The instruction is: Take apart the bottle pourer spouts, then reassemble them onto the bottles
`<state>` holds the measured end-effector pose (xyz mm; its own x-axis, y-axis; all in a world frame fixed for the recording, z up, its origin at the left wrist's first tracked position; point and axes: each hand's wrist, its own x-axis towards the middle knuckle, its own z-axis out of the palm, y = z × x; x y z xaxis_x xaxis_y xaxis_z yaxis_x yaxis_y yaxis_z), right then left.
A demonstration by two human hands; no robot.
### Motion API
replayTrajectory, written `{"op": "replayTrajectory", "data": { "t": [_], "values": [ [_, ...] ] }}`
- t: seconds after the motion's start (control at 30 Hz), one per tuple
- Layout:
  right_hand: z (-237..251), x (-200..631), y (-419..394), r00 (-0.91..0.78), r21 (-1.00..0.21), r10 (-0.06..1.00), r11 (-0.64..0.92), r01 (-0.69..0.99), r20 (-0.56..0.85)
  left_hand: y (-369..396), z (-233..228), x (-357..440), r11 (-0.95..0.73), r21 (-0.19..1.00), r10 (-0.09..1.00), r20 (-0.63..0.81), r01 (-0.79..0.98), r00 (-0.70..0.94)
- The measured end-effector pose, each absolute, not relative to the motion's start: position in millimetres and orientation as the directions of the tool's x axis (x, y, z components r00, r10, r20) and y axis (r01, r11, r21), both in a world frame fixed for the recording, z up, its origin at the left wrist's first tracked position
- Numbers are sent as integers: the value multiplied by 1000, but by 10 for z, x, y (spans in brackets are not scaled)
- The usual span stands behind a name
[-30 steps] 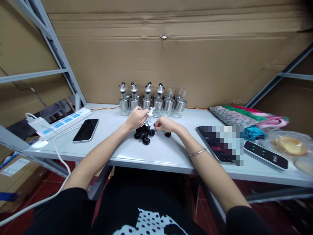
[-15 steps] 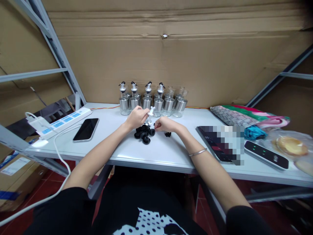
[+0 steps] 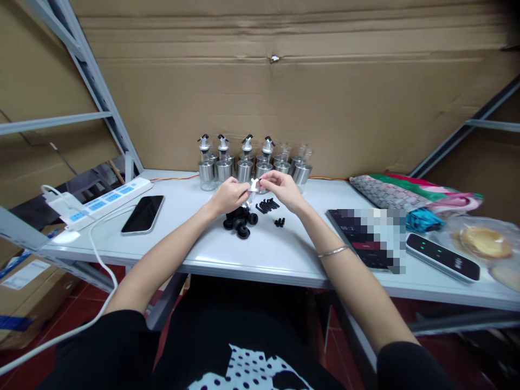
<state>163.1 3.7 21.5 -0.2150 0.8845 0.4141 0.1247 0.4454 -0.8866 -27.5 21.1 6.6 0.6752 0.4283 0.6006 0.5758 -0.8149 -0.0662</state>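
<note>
Between thumb and fingers, my left hand (image 3: 231,195) grips a silver-white bottle pourer spout (image 3: 254,184) above the table. My right hand (image 3: 281,188) is closed in a pinch at the spout's right side; a tiny dark piece shows at its fingertips, too small to make out. Below my left hand lies a pile of black ringed stoppers (image 3: 239,222), with more pale spout parts (image 3: 246,206) partly hidden behind it. Several thin black levers (image 3: 267,206) lie in a row under my right hand. Nearer me is a little cluster of small black pieces (image 3: 279,222).
Glass-and-steel bottles (image 3: 244,170) stand in rows at the back, several topped with pourers. A phone (image 3: 143,215) and a power strip (image 3: 109,199) lie left. On the right are a tablet-like device (image 3: 357,238), a black-and-white device (image 3: 442,257) and colourful cloth (image 3: 422,189).
My right hand has moved up and away from the black stoppers to the spout, uncovering the levers. My left hand still holds the spout, slightly lower and turned.
</note>
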Motion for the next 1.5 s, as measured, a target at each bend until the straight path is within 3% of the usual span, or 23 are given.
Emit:
{"op": "replayTrajectory", "data": {
  "t": [0.97,1.5],
  "values": [
    [185,1644,45,-164,-898,892,435,68,420,205,43,-262,-796,-60,487,527,603,696],
    [200,1646,44,-152,-868,881,470,160,449,188,51,-255,-797,-78,482,515,599,708]
  ]
}}
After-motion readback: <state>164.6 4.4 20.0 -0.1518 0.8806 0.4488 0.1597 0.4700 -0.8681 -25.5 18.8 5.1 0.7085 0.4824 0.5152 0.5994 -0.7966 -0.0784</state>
